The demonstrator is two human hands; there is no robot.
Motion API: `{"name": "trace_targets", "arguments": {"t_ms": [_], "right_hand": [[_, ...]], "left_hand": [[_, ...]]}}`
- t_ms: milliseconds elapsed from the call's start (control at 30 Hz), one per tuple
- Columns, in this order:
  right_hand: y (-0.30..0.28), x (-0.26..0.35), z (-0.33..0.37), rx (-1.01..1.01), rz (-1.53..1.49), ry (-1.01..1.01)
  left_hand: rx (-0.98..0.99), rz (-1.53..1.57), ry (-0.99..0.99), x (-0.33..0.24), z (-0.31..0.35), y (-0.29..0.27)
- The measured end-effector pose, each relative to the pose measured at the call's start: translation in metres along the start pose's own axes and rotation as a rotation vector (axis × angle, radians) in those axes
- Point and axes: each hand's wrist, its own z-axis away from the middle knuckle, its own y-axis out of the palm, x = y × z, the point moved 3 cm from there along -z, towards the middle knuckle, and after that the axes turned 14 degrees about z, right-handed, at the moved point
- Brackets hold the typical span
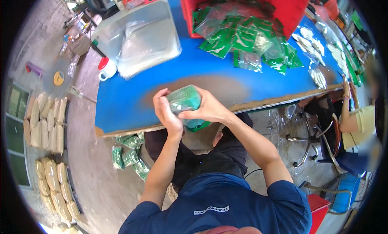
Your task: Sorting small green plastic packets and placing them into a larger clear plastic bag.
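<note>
Between my two hands, just above the front edge of the blue table (133, 100), is a thick stack of green and clear plastic packets (185, 97). My left hand (166, 111) cups its left side, the fingers curled against it. My right hand (208, 107) grips the right side, its thumb laid across the near face. Part of the stack is hidden behind my fingers. Beyond my hands, loose green packets (244, 37) spill out of a tipped red bin (294, 12) onto the table.
Clear plastic bags (147, 48) lie at the back left, near a white and red mug (106, 68). White pieces (311, 44) lie at the right. Green bundles (131, 157) are on the floor; wrapped bundles (46, 125) stand along the left. A person (357, 125) sits at the right.
</note>
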Motion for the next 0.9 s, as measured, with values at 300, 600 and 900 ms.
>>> {"name": "trace_targets", "arguments": {"t_ms": [300,600,900], "right_hand": [[-0.070,-0.101,0.035,-0.478,-0.387,0.458],[-0.125,-0.134,0.041,-0.613,-0.658,0.211],[-0.126,-0.122,0.048,-0.525,-0.613,0.232]], "left_hand": [[0.449,0.078,0.026,-0.090,-0.003,0.043],[0.830,1.356,-0.637,-0.196,0.010,0.100],[0.878,1.281,-0.710,-0.185,0.009,0.116]]}}
